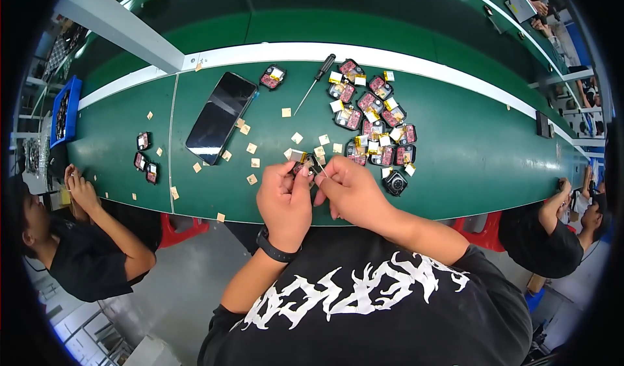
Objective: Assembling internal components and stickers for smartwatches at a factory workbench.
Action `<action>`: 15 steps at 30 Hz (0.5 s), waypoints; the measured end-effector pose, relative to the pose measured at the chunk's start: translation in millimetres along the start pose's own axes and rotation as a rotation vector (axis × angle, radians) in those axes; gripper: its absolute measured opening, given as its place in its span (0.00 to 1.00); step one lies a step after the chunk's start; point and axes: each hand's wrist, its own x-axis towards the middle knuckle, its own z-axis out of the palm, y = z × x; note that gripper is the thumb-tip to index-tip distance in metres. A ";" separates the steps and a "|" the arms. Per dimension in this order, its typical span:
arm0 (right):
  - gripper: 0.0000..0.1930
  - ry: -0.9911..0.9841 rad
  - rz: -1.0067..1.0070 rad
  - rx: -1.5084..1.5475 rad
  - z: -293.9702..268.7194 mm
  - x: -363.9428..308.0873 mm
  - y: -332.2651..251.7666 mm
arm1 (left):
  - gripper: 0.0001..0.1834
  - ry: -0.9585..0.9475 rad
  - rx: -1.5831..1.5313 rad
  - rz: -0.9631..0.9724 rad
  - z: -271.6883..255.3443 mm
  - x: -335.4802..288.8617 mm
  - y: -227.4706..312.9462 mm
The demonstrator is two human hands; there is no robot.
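My left hand [285, 202], with a dark band at its wrist, pinches a small opened smartwatch case [300, 168] at the table's near edge. A silver battery with yellow tape [298, 155] shows at the top of that case. My right hand [356, 192] is closed against the case's right side. Between its thumb and forefinger sticks out a thin pale piece [323, 169], too small to name. Just right of my hands lies a cluster of opened smartwatch cases [372, 127], red inside, with batteries on several. One watch [394, 182] shows its dark round back.
A screwdriver [317, 80] lies beyond my hands. To the left are a large black phone [221, 117], a lone watch case [273, 77], scattered beige squares [251, 148] and more cases [151, 172]. A blue bin [65, 111] stands far left. People sit at both sides.
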 end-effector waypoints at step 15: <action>0.04 -0.051 -0.118 0.077 -3.0 -3.0 9.4 | 0.16 -0.090 -0.237 -0.201 -13.6 12.0 6.8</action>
